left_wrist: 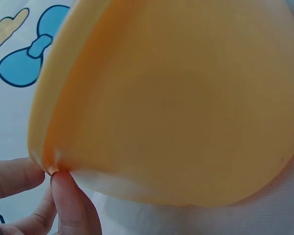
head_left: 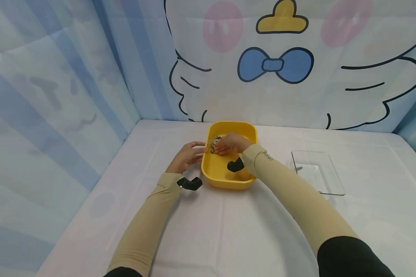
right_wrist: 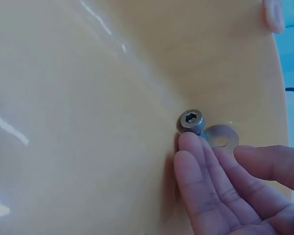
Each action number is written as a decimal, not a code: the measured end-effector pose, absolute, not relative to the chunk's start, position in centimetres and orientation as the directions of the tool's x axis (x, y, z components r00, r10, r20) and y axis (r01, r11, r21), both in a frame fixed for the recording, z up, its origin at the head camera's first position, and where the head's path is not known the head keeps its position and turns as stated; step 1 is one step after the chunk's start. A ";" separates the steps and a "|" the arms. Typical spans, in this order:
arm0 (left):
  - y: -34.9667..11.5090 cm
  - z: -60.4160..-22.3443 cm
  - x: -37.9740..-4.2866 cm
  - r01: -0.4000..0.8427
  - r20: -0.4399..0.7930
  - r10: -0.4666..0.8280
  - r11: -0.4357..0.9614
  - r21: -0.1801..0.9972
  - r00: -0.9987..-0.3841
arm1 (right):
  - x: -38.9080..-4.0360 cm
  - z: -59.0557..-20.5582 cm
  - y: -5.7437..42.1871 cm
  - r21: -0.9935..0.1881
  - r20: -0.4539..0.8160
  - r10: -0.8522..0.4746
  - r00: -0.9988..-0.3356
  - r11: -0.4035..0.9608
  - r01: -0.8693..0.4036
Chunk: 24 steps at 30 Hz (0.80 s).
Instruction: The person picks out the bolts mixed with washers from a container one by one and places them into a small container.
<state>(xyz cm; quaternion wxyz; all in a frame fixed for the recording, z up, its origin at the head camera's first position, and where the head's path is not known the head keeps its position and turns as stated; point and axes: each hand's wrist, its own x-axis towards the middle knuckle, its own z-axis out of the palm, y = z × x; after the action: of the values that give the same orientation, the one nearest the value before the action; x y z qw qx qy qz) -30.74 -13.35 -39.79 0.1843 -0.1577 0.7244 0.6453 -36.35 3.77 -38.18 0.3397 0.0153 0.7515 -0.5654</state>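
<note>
A yellow plastic tray (head_left: 228, 185) stands on the table. My left hand (head_left: 186, 157) is at its left side; in the left wrist view, the thumb (left_wrist: 71, 203) and a finger pinch the rim near a corner. Inside the tray is my right hand (head_left: 233, 143), next to small metal parts (head_left: 215, 144) by the left wall. The right wrist view shows a socket-head bolt (right_wrist: 191, 119) and a flat washer (right_wrist: 227, 134) at its fingertips. Those fingers are extended side by side, with the thumb held apart. Some parts may be hidden behind the fingers.
A clear plastic box (head_left: 327, 173) sits to the right, with a metal bolt (head_left: 299, 168) in it; my right forearm passes in front of part of it. A printed cloth backdrop (head_left: 277, 100) rises behind the table, and another curtain (head_left: 55, 115) hangs at left.
</note>
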 end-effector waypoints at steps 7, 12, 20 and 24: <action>-13.3 -39.8 -30.7 -0.461 -0.465 0.007 0.118 0.880 -0.885 | -37.0 -39.0 4.2 -0.805 -0.592 -0.403 -0.698 0.244 0.541; -13.2 -39.8 -30.7 -0.457 -0.460 0.003 0.122 0.881 -0.888 | -37.0 -39.0 4.1 -0.768 -0.630 -0.425 -0.650 0.214 0.604; -13.2 -39.8 -30.7 -0.455 -0.459 0.004 0.127 0.881 -0.888 | -36.5 -39.0 3.6 -0.756 -0.643 -0.417 -0.642 0.211 0.620; -13.3 -39.8 -30.7 -0.450 -0.455 0.003 0.133 0.883 -0.891 | -36.2 -39.1 3.3 -0.757 -0.640 -0.392 -0.661 0.173 0.630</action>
<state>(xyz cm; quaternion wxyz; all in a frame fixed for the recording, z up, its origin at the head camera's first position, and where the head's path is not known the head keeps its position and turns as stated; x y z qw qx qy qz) -30.65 -13.27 -39.81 0.1768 -0.1529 0.7315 0.6406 -36.22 3.34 -39.12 0.4015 0.0914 0.6521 -0.6365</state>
